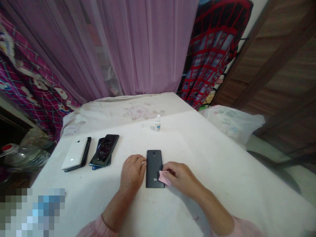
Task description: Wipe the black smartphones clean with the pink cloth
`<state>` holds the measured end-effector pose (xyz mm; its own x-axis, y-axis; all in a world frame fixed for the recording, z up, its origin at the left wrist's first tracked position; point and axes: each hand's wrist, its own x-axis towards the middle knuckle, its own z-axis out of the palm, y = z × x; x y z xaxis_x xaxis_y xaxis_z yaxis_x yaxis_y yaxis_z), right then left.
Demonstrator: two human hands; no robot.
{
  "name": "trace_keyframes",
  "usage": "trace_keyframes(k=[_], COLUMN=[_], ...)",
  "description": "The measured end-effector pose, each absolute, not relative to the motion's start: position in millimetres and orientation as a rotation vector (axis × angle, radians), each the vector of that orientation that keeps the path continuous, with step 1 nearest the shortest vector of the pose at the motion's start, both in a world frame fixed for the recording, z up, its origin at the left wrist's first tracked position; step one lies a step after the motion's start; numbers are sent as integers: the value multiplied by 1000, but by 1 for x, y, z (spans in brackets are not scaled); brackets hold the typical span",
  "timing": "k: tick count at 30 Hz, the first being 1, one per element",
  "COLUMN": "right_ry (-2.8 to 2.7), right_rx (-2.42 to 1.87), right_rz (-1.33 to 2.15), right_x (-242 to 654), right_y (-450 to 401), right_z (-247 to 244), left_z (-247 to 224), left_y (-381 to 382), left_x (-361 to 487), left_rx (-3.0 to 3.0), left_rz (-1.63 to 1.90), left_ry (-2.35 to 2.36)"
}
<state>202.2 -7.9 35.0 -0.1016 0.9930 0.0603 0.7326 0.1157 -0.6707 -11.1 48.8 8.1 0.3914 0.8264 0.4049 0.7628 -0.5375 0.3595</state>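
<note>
A dark smartphone (154, 169) lies back side up on the white table, its camera end pointing away from me. My left hand (132, 172) is at its left edge, fingers bent and closed together, with the fingertips against the side of the phone. On the other side, my right hand (181, 177) pinches a small pink cloth (163, 177) between thumb and fingers. The cloth rests over the phone's lower right edge. Beyond the phone stands a small white bottle (158, 124) with a blue label.
Left of my hands lie a white phone (76, 153) over a dark one, and a black phone (106, 149) over a bluish one. Purple curtains (148, 46) hang behind the table (197, 141). A plastic bag (229, 123) is beyond its right edge; a large clear bottle (24, 156) stands left.
</note>
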Motion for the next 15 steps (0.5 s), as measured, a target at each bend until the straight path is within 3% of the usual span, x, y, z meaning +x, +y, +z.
trace_keyframes(k=[4, 9, 15], right_ry=[-1729, -1511, -1696], right_rx=[-1587, -1606, -1559], right_rz=[767, 528, 371], right_x=[205, 223, 213], right_y=[-3, 26, 47], right_z=[33, 38, 30], left_z=[9, 1, 11], left_y=[39, 4, 0], left_x=[-7, 19, 21], left_rx=[2533, 2574, 2650], left_rz=[772, 532, 356], left_ry=[1406, 1449, 1183])
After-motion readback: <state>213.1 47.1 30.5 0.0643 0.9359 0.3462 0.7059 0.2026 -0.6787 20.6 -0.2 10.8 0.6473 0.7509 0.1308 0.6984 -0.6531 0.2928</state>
